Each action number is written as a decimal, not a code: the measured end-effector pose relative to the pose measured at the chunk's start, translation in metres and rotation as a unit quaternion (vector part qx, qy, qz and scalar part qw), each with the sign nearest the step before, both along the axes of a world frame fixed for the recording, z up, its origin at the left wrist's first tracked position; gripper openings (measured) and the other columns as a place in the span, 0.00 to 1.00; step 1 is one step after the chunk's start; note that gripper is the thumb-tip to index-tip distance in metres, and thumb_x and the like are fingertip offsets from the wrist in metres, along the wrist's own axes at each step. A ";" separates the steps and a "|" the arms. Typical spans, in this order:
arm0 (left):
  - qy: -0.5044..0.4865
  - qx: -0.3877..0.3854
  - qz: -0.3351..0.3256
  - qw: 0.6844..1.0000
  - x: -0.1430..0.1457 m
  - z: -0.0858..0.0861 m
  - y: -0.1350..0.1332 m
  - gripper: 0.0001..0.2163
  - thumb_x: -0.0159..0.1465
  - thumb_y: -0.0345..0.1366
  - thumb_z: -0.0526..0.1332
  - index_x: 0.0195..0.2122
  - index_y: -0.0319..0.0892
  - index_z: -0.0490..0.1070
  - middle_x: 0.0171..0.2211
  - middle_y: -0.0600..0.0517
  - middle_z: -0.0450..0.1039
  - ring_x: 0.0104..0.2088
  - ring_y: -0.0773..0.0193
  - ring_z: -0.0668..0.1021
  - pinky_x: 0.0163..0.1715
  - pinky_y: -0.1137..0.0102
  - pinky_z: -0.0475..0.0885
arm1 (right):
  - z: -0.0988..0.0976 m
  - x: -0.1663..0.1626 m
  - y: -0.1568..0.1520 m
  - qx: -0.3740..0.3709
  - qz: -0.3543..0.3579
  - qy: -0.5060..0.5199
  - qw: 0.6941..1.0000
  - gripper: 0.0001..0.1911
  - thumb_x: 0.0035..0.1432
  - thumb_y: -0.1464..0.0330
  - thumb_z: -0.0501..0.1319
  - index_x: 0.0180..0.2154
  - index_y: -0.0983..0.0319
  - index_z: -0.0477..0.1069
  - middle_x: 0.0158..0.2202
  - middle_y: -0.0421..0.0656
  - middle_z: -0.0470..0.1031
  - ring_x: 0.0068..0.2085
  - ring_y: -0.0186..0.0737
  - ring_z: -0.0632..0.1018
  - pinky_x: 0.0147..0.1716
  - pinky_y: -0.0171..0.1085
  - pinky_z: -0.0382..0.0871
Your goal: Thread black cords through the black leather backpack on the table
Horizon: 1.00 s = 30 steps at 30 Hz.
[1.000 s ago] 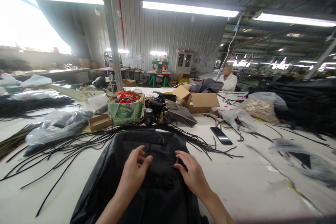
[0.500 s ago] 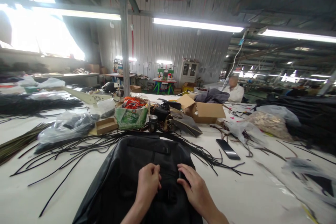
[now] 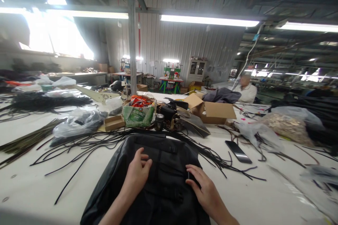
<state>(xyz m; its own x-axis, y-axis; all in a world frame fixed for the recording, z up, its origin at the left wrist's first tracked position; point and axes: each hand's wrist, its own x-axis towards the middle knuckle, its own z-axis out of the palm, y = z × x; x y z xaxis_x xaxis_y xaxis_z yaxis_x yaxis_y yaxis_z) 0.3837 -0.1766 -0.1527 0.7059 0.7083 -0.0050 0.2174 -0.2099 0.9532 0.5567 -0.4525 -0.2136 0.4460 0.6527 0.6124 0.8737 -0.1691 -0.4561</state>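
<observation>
A black backpack (image 3: 155, 197) lies on the white table (image 3: 66, 204) in front of me, straps running across its panel. My left hand (image 3: 138, 169) is over the left part of the panel, fingers loosely apart and nothing in them. At the right side, my right hand (image 3: 202, 185) has its thumb and fingers around a small dark piece at the end of a black strap (image 3: 175, 171). One black buckle (image 3: 173, 149) shows near the top of the backpack and another buckle (image 3: 180, 195) lower down, left of my right wrist.
Loose black cords (image 3: 79, 151) fan out behind the backpack. Farther back stand a green bag (image 3: 139, 115) with orange stuff, a dark jar (image 3: 159, 122) and an open cardboard box (image 3: 220, 112). A phone (image 3: 238, 152) lies to the right. Beyond the table sits a person (image 3: 246, 91) in white.
My left hand has moved left and up from the strap, and its fingers have opened. The right hand keeps its place at the backpack's right side. The view has shifted slightly left.
</observation>
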 end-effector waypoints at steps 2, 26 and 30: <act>-0.008 0.106 -0.021 0.994 -0.010 -0.006 0.004 0.29 0.67 0.44 0.60 0.69 0.44 0.64 0.66 0.40 0.70 0.57 0.55 0.81 0.56 0.57 0.85 | 0.000 0.001 0.000 -0.005 0.003 0.003 1.000 0.16 0.80 0.58 0.60 0.58 0.59 0.78 0.62 0.54 0.77 0.61 0.54 0.81 0.61 0.50 0.83; 0.081 0.369 -0.354 0.855 0.020 0.013 0.024 0.07 0.71 0.26 0.55 0.39 0.40 0.72 0.50 0.51 0.75 0.53 0.65 0.75 0.56 0.70 0.73 | -0.003 0.005 -0.003 -0.041 0.011 0.055 0.998 0.17 0.80 0.57 0.60 0.60 0.58 0.77 0.65 0.52 0.74 0.64 0.52 0.78 0.65 0.50 0.79; 0.113 0.379 -0.336 0.855 0.022 0.008 0.019 0.09 0.71 0.26 0.51 0.41 0.39 0.71 0.52 0.47 0.73 0.53 0.60 0.74 0.58 0.64 0.73 | -0.002 0.006 -0.002 -0.046 0.014 0.067 0.997 0.17 0.79 0.57 0.60 0.60 0.57 0.77 0.65 0.50 0.74 0.65 0.52 0.77 0.66 0.49 0.77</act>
